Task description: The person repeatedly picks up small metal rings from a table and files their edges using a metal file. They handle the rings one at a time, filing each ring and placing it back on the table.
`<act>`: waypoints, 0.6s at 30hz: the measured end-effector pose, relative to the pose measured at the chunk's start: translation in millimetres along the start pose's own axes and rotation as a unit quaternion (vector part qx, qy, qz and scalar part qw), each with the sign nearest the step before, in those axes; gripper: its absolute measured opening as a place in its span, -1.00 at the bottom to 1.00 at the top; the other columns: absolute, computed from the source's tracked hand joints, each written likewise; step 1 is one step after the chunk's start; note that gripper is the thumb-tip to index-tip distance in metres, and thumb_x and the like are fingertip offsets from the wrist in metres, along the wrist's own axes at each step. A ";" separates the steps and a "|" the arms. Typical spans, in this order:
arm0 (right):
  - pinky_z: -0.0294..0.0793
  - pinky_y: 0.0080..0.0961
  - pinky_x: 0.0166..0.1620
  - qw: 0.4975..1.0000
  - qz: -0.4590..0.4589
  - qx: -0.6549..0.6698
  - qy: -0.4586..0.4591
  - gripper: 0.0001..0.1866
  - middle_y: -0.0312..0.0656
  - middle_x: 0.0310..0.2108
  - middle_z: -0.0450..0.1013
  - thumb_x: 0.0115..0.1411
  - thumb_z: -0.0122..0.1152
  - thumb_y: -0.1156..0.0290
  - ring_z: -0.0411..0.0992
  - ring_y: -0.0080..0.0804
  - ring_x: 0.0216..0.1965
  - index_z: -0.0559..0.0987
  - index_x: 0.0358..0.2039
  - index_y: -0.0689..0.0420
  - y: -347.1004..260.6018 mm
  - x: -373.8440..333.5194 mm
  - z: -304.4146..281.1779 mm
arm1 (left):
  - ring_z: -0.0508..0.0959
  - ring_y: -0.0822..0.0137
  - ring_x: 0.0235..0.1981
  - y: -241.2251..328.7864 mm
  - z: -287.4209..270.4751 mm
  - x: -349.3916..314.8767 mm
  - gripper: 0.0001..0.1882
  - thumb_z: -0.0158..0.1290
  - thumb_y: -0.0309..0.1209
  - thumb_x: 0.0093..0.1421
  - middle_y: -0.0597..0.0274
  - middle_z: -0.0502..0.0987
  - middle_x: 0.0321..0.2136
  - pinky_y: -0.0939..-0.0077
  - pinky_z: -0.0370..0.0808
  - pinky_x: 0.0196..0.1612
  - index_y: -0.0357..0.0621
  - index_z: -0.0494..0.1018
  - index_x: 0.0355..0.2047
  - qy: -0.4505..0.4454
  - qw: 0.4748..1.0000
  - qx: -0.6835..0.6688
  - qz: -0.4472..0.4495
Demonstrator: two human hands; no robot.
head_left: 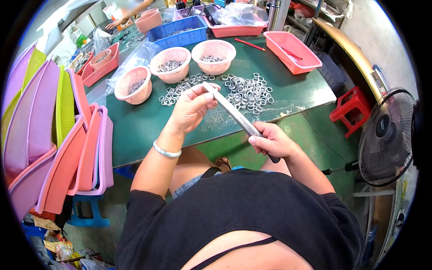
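My right hand (270, 140) is wrapped round the dark handle end of a ring mandrel (236, 114), a long tapered metal stick slanting up to the left. My left hand (193, 108), its wrist in a pale bangle (166, 150), is pinched by the thin tip. Whether a ring sits between those fingertips is too small to tell. Beyond the mandrel lies a loose pile of metal rings (247, 93) on the green table (139, 135). A second spread of rings (173, 94) lies behind my left hand.
Three pink baskets (134, 85) with small metal pieces stand behind the rings. Farther back are a blue bin (177, 39), a pink tray (288, 58) and a red pencil-like stick (250, 44). Stacked plastic baskets (65, 166) crowd the left; a fan (386, 130) and red stool (352, 108) stand right.
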State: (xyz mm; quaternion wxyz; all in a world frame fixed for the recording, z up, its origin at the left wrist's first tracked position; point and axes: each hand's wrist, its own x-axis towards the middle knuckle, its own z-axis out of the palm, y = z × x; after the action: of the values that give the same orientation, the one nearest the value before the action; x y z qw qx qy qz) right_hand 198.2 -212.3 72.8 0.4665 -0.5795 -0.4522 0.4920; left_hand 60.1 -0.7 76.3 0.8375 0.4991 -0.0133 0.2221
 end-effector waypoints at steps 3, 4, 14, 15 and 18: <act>0.19 -0.77 -0.63 1.000 -0.016 0.007 0.010 -0.85 -0.42 -0.69 0.28 0.13 0.05 0.33 0.20 -0.76 -0.69 0.38 -0.43 0.14 -9.4 11.6 4.7 | 0.43 0.54 -0.38 -12.5 10.7 -3.2 -0.73 0.02 -0.53 0.08 0.27 0.47 -0.30 0.67 0.38 -0.27 -0.30 0.39 -0.17 -0.033 0.998 -0.005 -0.056; 0.18 -0.76 -0.64 0.999 -0.025 0.010 0.016 -0.84 -0.43 -0.69 0.27 0.12 0.05 0.31 0.19 -0.76 -0.70 0.38 -0.43 0.14 -13.3 15.8 6.2 | 0.43 0.54 -0.38 -12.7 10.0 -1.7 -0.72 0.01 -0.53 0.08 0.26 0.47 -0.30 0.67 0.37 -0.27 -0.31 0.39 -0.17 -0.027 0.999 -0.022 -0.041; 0.23 -0.81 -0.61 0.999 -0.036 -0.030 0.009 -0.86 -0.42 -0.63 0.29 0.12 0.04 0.39 0.25 -0.77 -0.64 0.40 -0.36 0.17 -24.8 40.1 4.0 | 0.41 0.50 -0.40 0.0 4.7 -0.2 -0.70 -0.02 -0.52 0.07 0.27 0.43 -0.38 0.62 0.36 -0.26 -0.32 0.35 -0.15 0.012 1.000 -0.007 0.012; 0.23 -0.81 -0.61 0.999 -0.033 -0.031 0.009 -0.86 -0.42 -0.62 0.29 0.11 0.04 0.39 0.25 -0.77 -0.64 0.40 -0.36 0.17 -24.4 41.7 3.8 | 0.41 0.50 -0.40 -0.1 2.9 0.0 -0.71 -0.02 -0.52 0.07 0.27 0.43 -0.38 0.63 0.36 -0.26 -0.32 0.35 -0.16 0.021 1.000 0.002 0.013; 0.23 -0.81 -0.60 0.999 -0.033 -0.037 0.003 -0.85 -0.43 -0.62 0.29 0.12 0.04 0.38 0.25 -0.78 -0.63 0.40 -0.35 0.18 -25.2 46.8 3.8 | 0.42 0.52 -0.41 1.9 0.6 0.1 -0.74 -0.01 -0.54 0.07 0.27 0.44 -0.38 0.67 0.37 -0.29 -0.31 0.36 -0.19 0.038 0.999 0.017 0.024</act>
State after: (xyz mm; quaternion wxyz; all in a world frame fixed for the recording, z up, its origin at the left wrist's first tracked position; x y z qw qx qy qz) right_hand 197.8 -162.0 90.4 0.4620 -0.5828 -0.4872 0.4577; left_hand 59.6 -0.3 78.2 0.8231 0.5043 0.0101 0.2609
